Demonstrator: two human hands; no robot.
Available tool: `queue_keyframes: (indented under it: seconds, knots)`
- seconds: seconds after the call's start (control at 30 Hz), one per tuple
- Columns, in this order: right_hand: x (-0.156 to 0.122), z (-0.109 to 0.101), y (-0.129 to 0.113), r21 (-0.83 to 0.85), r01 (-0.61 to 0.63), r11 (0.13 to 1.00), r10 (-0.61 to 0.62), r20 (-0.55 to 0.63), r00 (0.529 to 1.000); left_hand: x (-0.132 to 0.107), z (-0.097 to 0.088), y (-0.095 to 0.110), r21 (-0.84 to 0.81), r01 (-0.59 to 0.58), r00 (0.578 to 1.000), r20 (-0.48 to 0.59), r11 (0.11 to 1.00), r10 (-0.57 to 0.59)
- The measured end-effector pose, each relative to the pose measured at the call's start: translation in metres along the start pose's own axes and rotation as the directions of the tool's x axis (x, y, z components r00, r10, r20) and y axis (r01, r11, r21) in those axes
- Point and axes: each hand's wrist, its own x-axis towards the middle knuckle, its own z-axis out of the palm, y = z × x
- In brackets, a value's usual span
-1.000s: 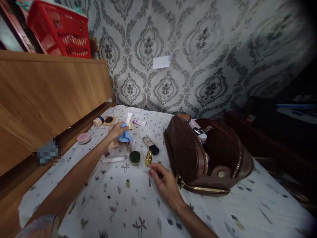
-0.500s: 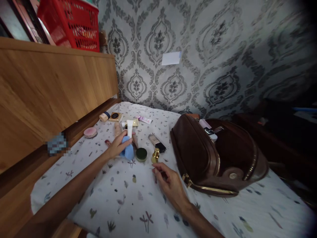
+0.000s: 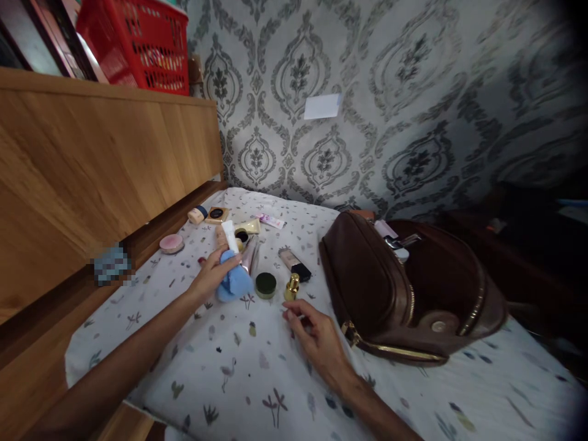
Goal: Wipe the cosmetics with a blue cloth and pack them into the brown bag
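Note:
My left hand (image 3: 209, 280) is closed around a soft blue cloth (image 3: 236, 284) and a white tube (image 3: 230, 236), which leans leftward above the cloth. Beside them lie a pinkish tube (image 3: 249, 254) and an open round jar (image 3: 241, 235). A dark round-lidded jar (image 3: 265, 285) rests just right of the cloth. My right hand (image 3: 319, 343) hovers low with loosely bent fingers, nothing visible in them. Its fingertips are close to a small gold pump bottle (image 3: 292, 286); whether they touch it I cannot tell. Behind that bottle lies a foundation bottle with a black cap (image 3: 295, 264).
A brown leather bag (image 3: 367, 275) lies unzipped at the right. A pink compact (image 3: 171, 244), a gold square compact (image 3: 217, 214), a dark-capped bottle (image 3: 197, 214) and a pink tube (image 3: 272, 220) sit farther back. A wooden cabinet (image 3: 114, 147) carries a red basket (image 3: 138, 46).
The white tube has tipped from upright to leaning left as my left hand shifted slightly left with the cloth. My right hand stays in nearly the same place. The view has shifted a little.

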Motion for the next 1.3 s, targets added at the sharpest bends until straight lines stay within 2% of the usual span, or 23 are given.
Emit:
queue_keyframes:
  seconds: [0.07, 0.17, 0.3, 0.47, 0.57, 0.63, 0.7, 0.73, 0.8, 0.87, 0.93, 1.0, 1.13, 1.2, 1.3]
  knots:
    - [0.004, 0.006, -0.006, 0.062, 0.011, 0.998, -0.012, 0.025, 1.0, -0.01, 0.017, 0.003, -0.202, 0.117, 0.993, 0.012, 0.972, -0.117]
    - [0.009, 0.017, -0.012, 0.204, 0.014, 0.979, -0.021, 0.034, 0.999, -0.027, 0.039, 0.003, -0.322, 0.195, 0.979, 0.114, 0.926, -0.167]
    - [0.008, 0.026, -0.013, 0.361, -0.012, 0.932, 0.003, 0.028, 1.0, -0.043, 0.052, -0.003, -0.262, 0.143, 0.969, 0.235, 0.954, -0.081]
    - [0.002, 0.026, -0.009, 0.539, -0.151, 0.829, 0.122, 0.089, 0.989, -0.047, 0.051, -0.011, -0.096, 0.021, 0.94, 0.341, 0.995, 0.013]
    - [0.001, 0.025, -0.009, 0.634, -0.246, 0.733, 0.223, 0.117, 0.968, -0.048, 0.049, -0.014, -0.03, -0.054, 0.948, 0.311, 0.998, 0.06]
    - [0.001, 0.024, -0.008, 0.689, -0.294, 0.662, 0.285, 0.131, 0.949, -0.047, 0.046, -0.015, 0.023, -0.112, 0.968, 0.229, 0.993, 0.104]
    - [0.0, 0.023, -0.008, 0.723, -0.318, 0.613, 0.311, 0.149, 0.939, -0.044, 0.04, -0.015, 0.099, -0.208, 0.975, 0.106, 0.973, 0.197]
    - [0.0, 0.023, -0.007, 0.733, -0.322, 0.6, 0.311, 0.158, 0.937, -0.042, 0.037, -0.014, 0.146, -0.274, 0.962, 0.036, 0.951, 0.272]
    - [-0.001, 0.023, -0.007, 0.744, -0.327, 0.583, 0.294, 0.182, 0.938, -0.037, 0.031, -0.013, 0.252, -0.413, 0.895, -0.067, 0.875, 0.442]
    - [-0.003, 0.024, -0.009, 0.755, -0.342, 0.56, 0.271, 0.224, 0.936, -0.036, 0.027, -0.014, 0.356, -0.509, 0.819, -0.08, 0.783, 0.569]
    - [-0.005, 0.026, -0.011, 0.762, -0.364, 0.536, 0.237, 0.278, 0.931, -0.04, 0.029, -0.016, 0.432, -0.563, 0.78, -0.001, 0.704, 0.625]
    - [-0.007, 0.028, -0.013, 0.767, -0.369, 0.525, 0.196, 0.312, 0.93, -0.048, 0.035, -0.019, 0.453, -0.628, 0.75, 0.135, 0.633, 0.647]
    - [-0.007, 0.03, -0.014, 0.818, -0.316, 0.481, 0.165, 0.27, 0.949, -0.064, 0.047, -0.022, 0.331, -0.776, 0.631, 0.394, 0.537, 0.668]
    - [-0.006, 0.028, -0.013, 0.836, -0.294, 0.462, 0.163, 0.246, 0.955, -0.068, 0.048, -0.021, 0.295, -0.776, 0.629, 0.433, 0.558, 0.646]
    - [-0.004, 0.023, -0.012, 0.837, -0.285, 0.466, 0.149, 0.243, 0.959, -0.068, 0.046, -0.018, 0.281, -0.74, 0.666, 0.431, 0.611, 0.609]
